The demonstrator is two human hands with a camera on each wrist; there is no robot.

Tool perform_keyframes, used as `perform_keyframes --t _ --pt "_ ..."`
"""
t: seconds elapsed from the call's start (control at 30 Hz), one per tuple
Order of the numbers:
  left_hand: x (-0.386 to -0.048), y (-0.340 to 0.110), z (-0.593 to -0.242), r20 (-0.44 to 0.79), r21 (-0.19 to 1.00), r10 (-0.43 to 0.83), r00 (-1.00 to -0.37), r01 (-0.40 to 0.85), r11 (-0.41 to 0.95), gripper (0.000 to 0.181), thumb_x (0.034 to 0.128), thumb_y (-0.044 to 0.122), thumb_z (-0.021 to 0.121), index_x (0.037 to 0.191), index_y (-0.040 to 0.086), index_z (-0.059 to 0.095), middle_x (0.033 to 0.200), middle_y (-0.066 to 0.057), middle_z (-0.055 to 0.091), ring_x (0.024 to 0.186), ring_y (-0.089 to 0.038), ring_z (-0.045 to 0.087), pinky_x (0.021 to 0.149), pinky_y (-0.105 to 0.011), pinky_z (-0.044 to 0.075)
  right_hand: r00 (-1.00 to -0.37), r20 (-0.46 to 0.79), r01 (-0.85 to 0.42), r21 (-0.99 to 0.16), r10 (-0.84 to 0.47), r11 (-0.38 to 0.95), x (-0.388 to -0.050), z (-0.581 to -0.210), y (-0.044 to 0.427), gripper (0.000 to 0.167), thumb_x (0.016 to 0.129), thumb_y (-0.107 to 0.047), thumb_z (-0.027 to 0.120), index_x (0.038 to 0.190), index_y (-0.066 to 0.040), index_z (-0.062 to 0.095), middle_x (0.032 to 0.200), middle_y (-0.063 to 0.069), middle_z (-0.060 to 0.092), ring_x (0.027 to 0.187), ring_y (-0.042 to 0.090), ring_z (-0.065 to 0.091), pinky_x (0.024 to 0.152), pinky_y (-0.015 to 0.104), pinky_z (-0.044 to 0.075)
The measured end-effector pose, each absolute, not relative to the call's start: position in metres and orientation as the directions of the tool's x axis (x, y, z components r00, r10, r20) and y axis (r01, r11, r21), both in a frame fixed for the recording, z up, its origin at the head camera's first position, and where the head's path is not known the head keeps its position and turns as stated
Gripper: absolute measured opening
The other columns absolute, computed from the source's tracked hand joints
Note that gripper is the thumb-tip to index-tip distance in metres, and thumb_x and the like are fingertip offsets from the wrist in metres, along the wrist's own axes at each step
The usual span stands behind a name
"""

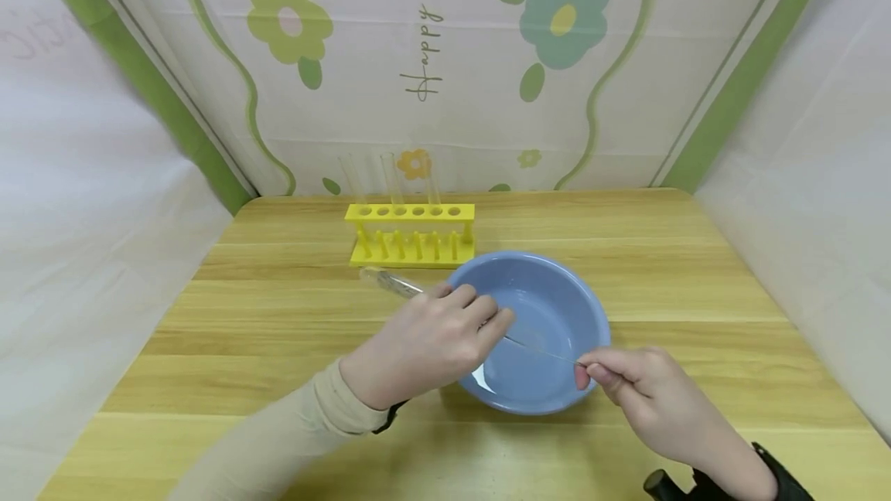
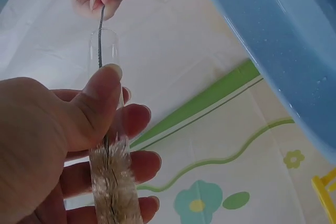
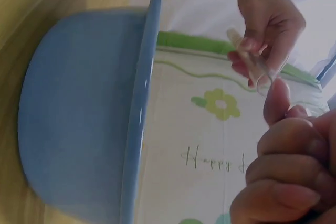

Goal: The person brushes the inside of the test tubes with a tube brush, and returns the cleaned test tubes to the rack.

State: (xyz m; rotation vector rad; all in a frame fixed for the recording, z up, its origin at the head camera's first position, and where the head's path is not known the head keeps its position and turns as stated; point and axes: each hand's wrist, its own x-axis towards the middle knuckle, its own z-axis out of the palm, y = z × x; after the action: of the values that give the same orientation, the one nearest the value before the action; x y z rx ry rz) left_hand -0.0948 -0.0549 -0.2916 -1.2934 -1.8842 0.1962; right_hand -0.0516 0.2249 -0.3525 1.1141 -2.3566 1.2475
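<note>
My left hand (image 1: 435,335) grips a clear glass test tube (image 1: 400,283), which slants over the left side of a blue basin (image 1: 588,308). Inside the tube sits a test tube brush, its pale bristles (image 2: 113,179) toward the closed end. The brush's twisted wire handle (image 2: 100,51) runs out of the tube's mouth. My right hand (image 1: 650,397) pinches the end of that wire between thumb and forefinger, over the basin's right rim. In the left wrist view, droplets cling to the basin wall (image 2: 273,30).
Behind the basin, to the left, stands a yellow test tube rack (image 1: 411,213) with three clear tubes (image 1: 391,180) upright in it. All of this is on a wooden table (image 1: 278,315). A flower-printed cloth (image 1: 473,122) rises at the back, and white cloth hangs on both sides.
</note>
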Motion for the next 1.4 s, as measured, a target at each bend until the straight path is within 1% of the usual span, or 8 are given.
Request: perform_keyframes --t 0.23,0.5,0.7,0.83,0.97,1.17,1.3,1.4 --pt "-0.095 -0.055 -0.293 0.525 -0.548 0.840 -0.137 0.702 0.456 0.023 0.0909 -0.004 0.048 0.088 0.010 0.066 0.071 0.004 0.052 0.057 -0.011 0.043 0.051 -0.018 0.039 -0.753 0.377 -0.593 -0.743 -0.539 0.310 -0.055 -0.348 0.217 0.034 0.096 0.013 0.049 0.091 -0.018 0.062 0.056 -0.007 0.035 0.052 -0.006 0.032 0.041 0.017 0.033" --pt "-0.096 -0.054 -0.292 0.516 -0.564 0.845 -0.141 0.687 0.458 0.026 0.0925 -0.003 0.048 0.090 0.011 0.069 0.071 0.003 0.052 0.059 -0.011 0.046 0.055 -0.021 0.046 -0.759 0.284 -0.478 -0.854 -0.586 0.204 -0.064 -0.346 0.212 0.031 0.103 0.004 0.042 0.090 -0.014 0.063 0.052 -0.002 0.036 0.045 -0.003 0.034 0.035 0.022 0.031" --pt "-0.097 -0.054 -0.293 0.517 -0.586 0.844 -0.142 0.661 0.470 0.026 0.0931 -0.003 0.046 0.088 0.010 0.068 0.071 0.003 0.052 0.058 -0.012 0.046 0.056 -0.024 0.046 -0.766 0.289 -0.473 -0.859 -0.575 0.198 -0.065 -0.347 0.209 0.029 0.102 0.005 0.043 0.090 -0.014 0.063 0.054 -0.002 0.036 0.046 -0.001 0.033 0.036 0.021 0.029" --pt "-0.098 -0.054 -0.294 0.514 -0.593 0.845 -0.150 0.650 0.476 0.024 0.0927 -0.002 0.047 0.086 0.010 0.067 0.072 0.003 0.055 0.059 -0.012 0.048 0.054 -0.023 0.045 -0.778 0.351 -0.548 -0.785 -0.521 0.288 -0.063 -0.347 0.204 0.031 0.098 0.009 0.049 0.089 -0.018 0.063 0.058 -0.009 0.037 0.050 -0.003 0.033 0.040 0.019 0.032" --pt "-0.099 -0.055 -0.295 0.499 -0.574 0.847 -0.183 0.662 0.482 0.021 0.0924 -0.001 0.050 0.088 0.010 0.067 0.074 0.003 0.058 0.060 -0.012 0.050 0.053 -0.021 0.043 -0.757 0.451 -0.640 -0.656 -0.473 0.400 -0.061 -0.347 0.199 0.034 0.091 0.014 0.057 0.087 -0.019 0.064 0.069 -0.012 0.052 0.053 -0.006 0.033 0.045 0.016 0.036" --pt "-0.099 -0.056 -0.295 0.475 -0.513 0.843 -0.252 0.699 0.498 0.019 0.0895 -0.001 0.051 0.090 0.010 0.066 0.076 0.002 0.060 0.061 -0.013 0.052 0.050 -0.020 0.038 -0.622 0.645 -0.770 -0.404 -0.443 0.494 -0.064 -0.352 0.196 0.032 0.077 0.016 0.066 0.090 -0.012 0.069 0.080 -0.009 0.065 0.061 -0.004 0.048 0.056 0.013 0.046" --pt "-0.100 -0.056 -0.296 0.467 -0.480 0.838 -0.282 0.715 0.508 0.018 0.0869 -0.003 0.050 0.086 0.010 0.062 0.072 0.002 0.054 0.058 -0.013 0.046 0.048 -0.020 0.035 -0.522 0.738 -0.800 -0.250 -0.428 0.545 -0.067 -0.355 0.195 0.017 0.087 0.001 0.058 0.088 -0.011 0.069 0.076 -0.006 0.068 0.055 0.000 0.055 0.048 0.014 0.045" --pt "-0.102 -0.056 -0.297 0.467 -0.444 0.832 -0.300 0.734 0.514 0.019 0.0854 -0.005 0.050 0.080 0.012 0.058 0.065 0.002 0.046 0.054 -0.011 0.038 0.045 -0.019 0.030 -0.446 0.788 -0.789 -0.123 -0.424 0.602 -0.069 -0.355 0.195 0.026 0.099 -0.011 0.047 0.084 -0.011 0.069 0.071 -0.004 0.069 0.045 0.003 0.053 0.038 0.014 0.037"
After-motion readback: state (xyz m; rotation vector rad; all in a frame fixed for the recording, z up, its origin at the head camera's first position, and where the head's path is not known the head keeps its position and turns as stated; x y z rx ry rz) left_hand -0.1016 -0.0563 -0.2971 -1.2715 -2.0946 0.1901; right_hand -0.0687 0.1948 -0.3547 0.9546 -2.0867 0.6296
